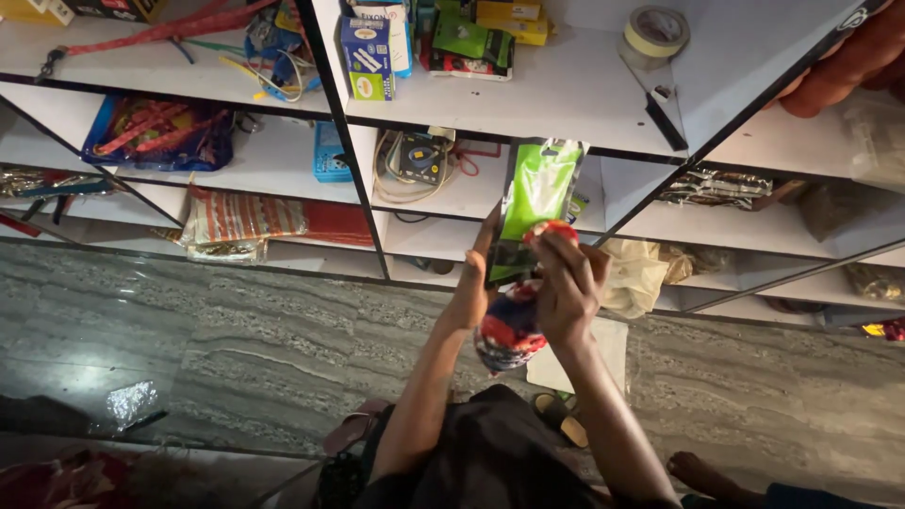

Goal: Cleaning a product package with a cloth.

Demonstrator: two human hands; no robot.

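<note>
While pinched upright in the left hand (471, 292), green packet (537, 203). Right hand (566, 287) clutching red-blue cloth bundle (509, 335), touching packet's lower edge. Behind, white shelves (566, 94); below, grey marble floor (264, 349).

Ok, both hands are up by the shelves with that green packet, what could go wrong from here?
The left hand pinches the green packet only at its lower edge, so it may slip. The right hand also clutches a red and blue cloth bundle, a crowded grip. The tape roll sits near the shelf edge.
</note>
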